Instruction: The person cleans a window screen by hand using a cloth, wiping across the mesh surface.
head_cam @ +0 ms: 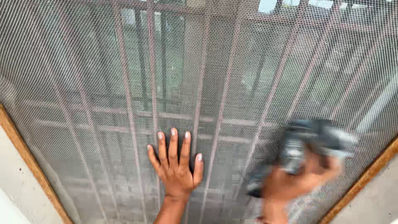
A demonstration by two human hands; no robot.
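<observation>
Grey wire-mesh window screen (pixel 199 74) looks dusty; flat left hand (pixel 176 166), fingers spread, braces it, blurred right hand (pixel 290 182) gripping grey cloth (pixel 311 143) against it.

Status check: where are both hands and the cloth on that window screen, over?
Left hand flat on mesh screen, fingers spread. Right hand grips grey cloth against mesh, motion-blurred. Nothing between the hands.

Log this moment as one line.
left hand: flat on mesh screen, fingers spread | right hand: holds grey cloth, motion-blurred | wooden frame: borders screen
</observation>
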